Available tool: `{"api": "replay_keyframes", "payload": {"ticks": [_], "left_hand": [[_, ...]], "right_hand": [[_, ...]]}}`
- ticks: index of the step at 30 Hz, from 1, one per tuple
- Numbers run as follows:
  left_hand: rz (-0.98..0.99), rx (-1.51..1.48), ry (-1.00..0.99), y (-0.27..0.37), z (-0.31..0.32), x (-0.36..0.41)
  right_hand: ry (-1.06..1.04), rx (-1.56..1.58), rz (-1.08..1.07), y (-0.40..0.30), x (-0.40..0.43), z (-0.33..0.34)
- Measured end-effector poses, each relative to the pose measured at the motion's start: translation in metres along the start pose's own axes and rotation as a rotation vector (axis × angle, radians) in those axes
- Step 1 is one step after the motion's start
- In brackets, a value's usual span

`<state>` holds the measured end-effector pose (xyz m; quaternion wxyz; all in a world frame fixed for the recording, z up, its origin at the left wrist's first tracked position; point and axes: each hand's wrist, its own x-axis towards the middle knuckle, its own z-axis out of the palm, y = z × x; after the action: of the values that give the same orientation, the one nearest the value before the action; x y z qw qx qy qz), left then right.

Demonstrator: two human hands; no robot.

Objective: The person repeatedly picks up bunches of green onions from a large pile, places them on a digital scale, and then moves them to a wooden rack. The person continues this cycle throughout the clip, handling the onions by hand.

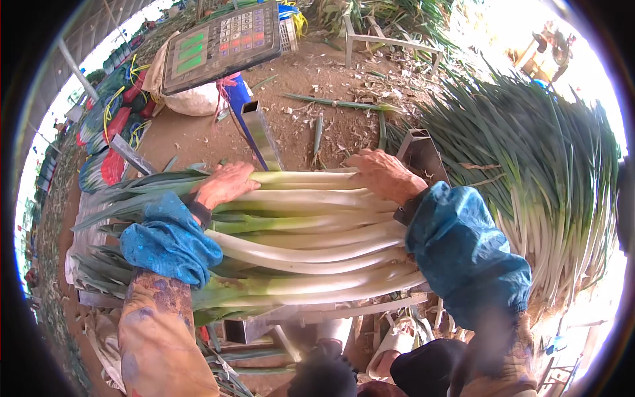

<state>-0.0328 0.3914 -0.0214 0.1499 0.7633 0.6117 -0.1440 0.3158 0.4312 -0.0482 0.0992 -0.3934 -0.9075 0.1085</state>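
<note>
A row of large Welsh onions (pixel 317 240) lies crosswise before me on a metal rack, white shanks to the right and green leaves to the left. My left hand (pixel 225 183) is closed over the farthest stalks (pixel 305 178), where white passes into green. At their white end, my right hand (pixel 384 173) curls over the same stalks; its fingertips and the stalk ends are partly hidden. Square metal posts (pixel 260 134) rise on the rack's far side. Another post (pixel 421 151) stands just beyond my right hand.
A scale's keypad display (pixel 223 47) stands beyond the rack at upper left. A large heap of Welsh onions (pixel 531 164) lies at right. Tied onion bundles (pixel 106 164) line the left. Farther off is a metal frame (pixel 392 42). Leaf scraps (pixel 342 102) litter the dirt floor.
</note>
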Motion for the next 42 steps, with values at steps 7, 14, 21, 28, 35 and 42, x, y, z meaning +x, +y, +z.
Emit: {"api": "replay_keyframes", "payload": {"ticks": [7, 14, 21, 28, 35, 42], "left_hand": [[-0.081, 0.027, 0.130, 0.003, 0.013, 0.001], [-0.150, -0.094, 0.279, -0.007, -0.011, -0.040], [0.093, -0.605, 0.747, 0.099, -0.051, -0.211], [0.350, -0.529, 0.492, 0.266, -0.014, -0.284], [0.475, -0.302, 0.135, 0.313, 0.028, -0.255], [0.354, -0.349, -0.002, 0.311, 0.048, -0.246]], "right_hand": [[-0.312, -0.269, -0.105, -0.060, 0.001, -0.005], [0.026, 0.032, -0.271, 0.001, -0.082, -0.122], [0.045, -0.061, 0.623, 0.078, -0.329, -0.126], [-0.004, 0.263, 0.925, 0.088, -0.475, 0.052], [0.124, 0.259, 1.137, 0.115, -0.489, 0.140], [0.229, -0.110, 1.040, 0.158, -0.460, 0.194]]}}
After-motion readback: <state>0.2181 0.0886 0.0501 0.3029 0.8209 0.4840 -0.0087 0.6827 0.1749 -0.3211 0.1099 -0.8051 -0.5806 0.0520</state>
